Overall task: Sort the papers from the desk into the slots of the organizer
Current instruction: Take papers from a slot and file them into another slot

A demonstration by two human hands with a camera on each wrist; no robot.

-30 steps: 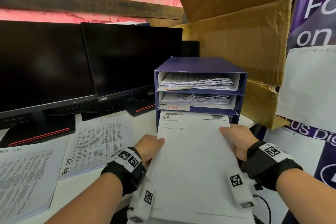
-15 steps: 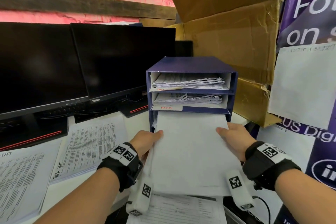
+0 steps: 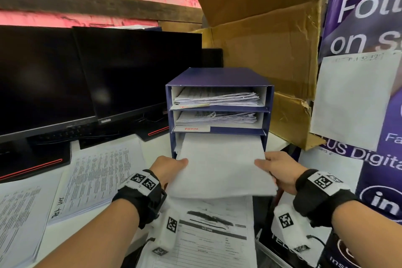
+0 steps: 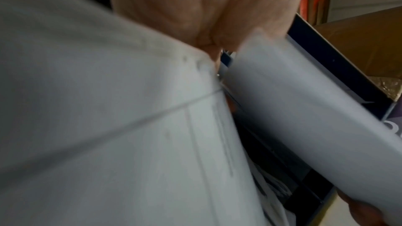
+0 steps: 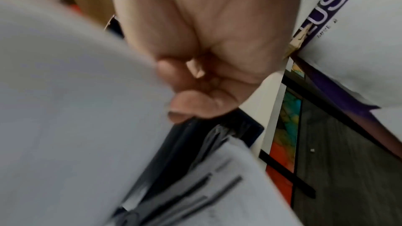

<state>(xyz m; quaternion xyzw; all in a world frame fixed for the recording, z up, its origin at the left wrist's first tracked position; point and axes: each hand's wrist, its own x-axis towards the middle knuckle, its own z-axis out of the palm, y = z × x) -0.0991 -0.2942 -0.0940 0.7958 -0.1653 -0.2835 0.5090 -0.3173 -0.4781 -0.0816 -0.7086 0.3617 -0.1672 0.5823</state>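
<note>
A dark blue three-slot organizer stands on the desk; its top and middle slots hold paper bundles. A white stack of papers is partly inside the bottom slot, its near half sticking out toward me. My left hand grips the stack's left edge and my right hand grips its right edge. In the right wrist view my fingers curl under the stack. The left wrist view is blurred, showing my palm against the stack.
A printed form lies on the desk below the held stack. Two more piles of printed sheets lie at the left before two dark monitors. A cardboard box and a purple banner stand at the right.
Both hands have pushed the stack forward into the bottom slot; its written top edge has gone inside. The printed form beneath it has come into view.
</note>
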